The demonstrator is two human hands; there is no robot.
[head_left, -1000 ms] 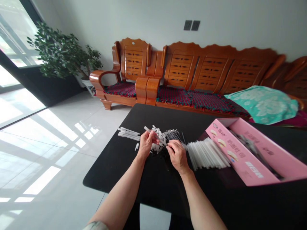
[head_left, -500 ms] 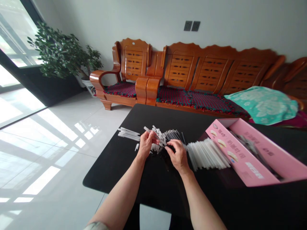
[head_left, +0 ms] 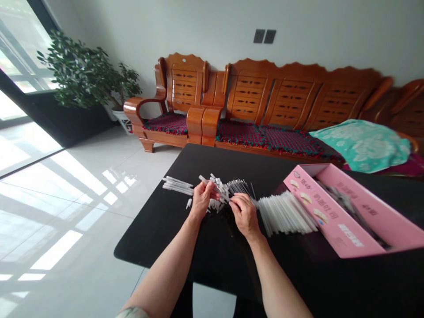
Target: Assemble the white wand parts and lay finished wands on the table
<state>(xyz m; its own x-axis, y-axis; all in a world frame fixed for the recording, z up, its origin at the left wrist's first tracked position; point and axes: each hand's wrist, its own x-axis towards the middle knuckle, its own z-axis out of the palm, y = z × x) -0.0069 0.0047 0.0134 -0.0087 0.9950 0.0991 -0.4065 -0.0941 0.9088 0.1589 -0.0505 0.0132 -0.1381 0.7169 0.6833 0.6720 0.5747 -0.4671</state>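
My left hand is closed around a slim white pen, whose capped-looking end sticks out beyond the thumb. Close by on the right, my right hand pinches at the pen's other end, with thumb and fingertips together. Small white pen caps lie heaped beneath and between the hands. Dark, thin pen refills are bunched just behind my right hand. To its right spreads a row of translucent white pen barrels. Several white pens lie side by side left of my left hand.
A pink open box stands on the right of the black table, with greyish contents partly visible. Behind the table is a wooden sofa bearing a turquoise cloth. A potted plant stands at the back left.
The fingers of my right hand have drawn together at the pen's end; before, they were a little further apart. My left hand keeps its hold, almost still.
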